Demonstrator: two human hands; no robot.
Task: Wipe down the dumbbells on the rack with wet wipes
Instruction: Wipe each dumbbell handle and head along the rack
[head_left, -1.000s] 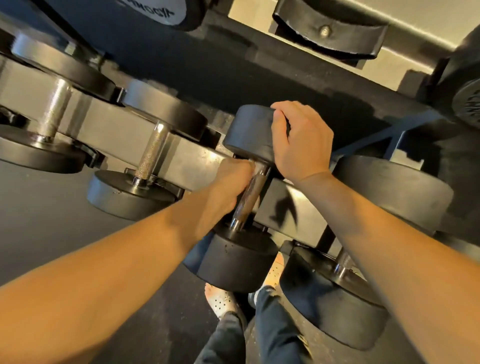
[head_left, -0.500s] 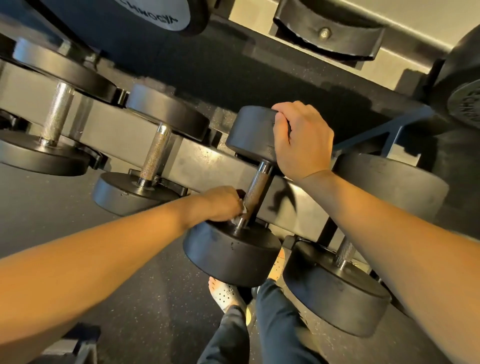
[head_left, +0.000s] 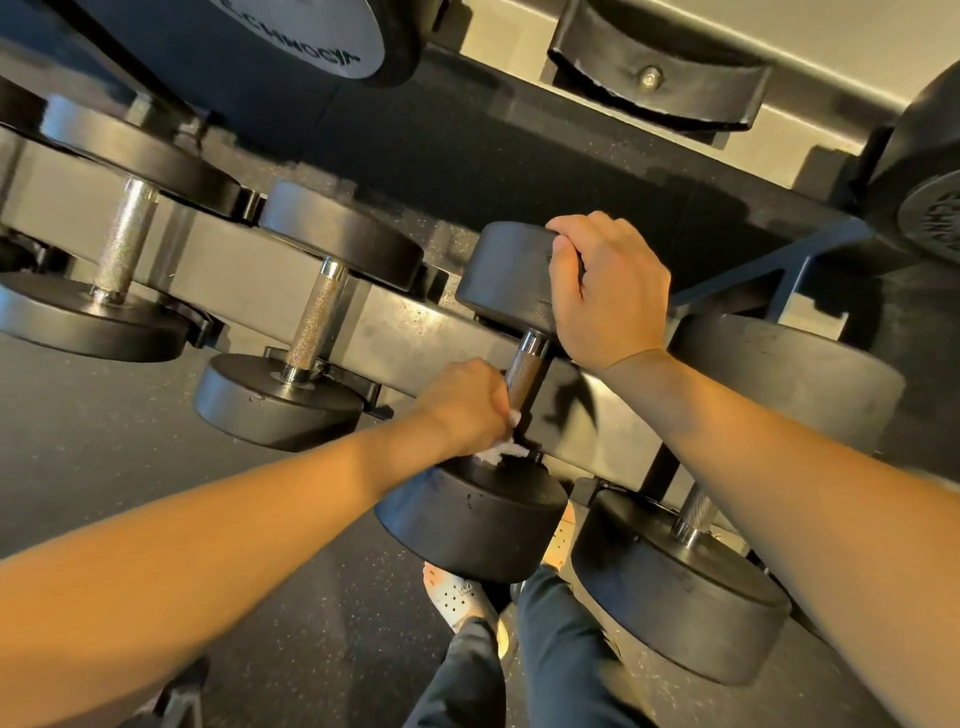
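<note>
The dumbbell (head_left: 478, 519) lies across the rack (head_left: 415, 332), between neighbouring dumbbells (head_left: 280, 405). The left hand (head_left: 465, 408) has its fingers clenched around a white wet wipe (head_left: 496, 453), which is pressed to the bottom of the metal handle, just above the near weight. The right hand (head_left: 608, 296) grasps the far weight, fingers curled over its edge.

dumbbells (head_left: 122, 244) (head_left: 317, 319) (head_left: 467, 525) (head_left: 675, 587): 4 | wet wipe (head_left: 496, 453): 1 | hands (head_left: 467, 405) (head_left: 608, 291): 2 | rack (head_left: 415, 332): 1 | shoes (head_left: 452, 592) (head_left: 561, 540): 2
</note>
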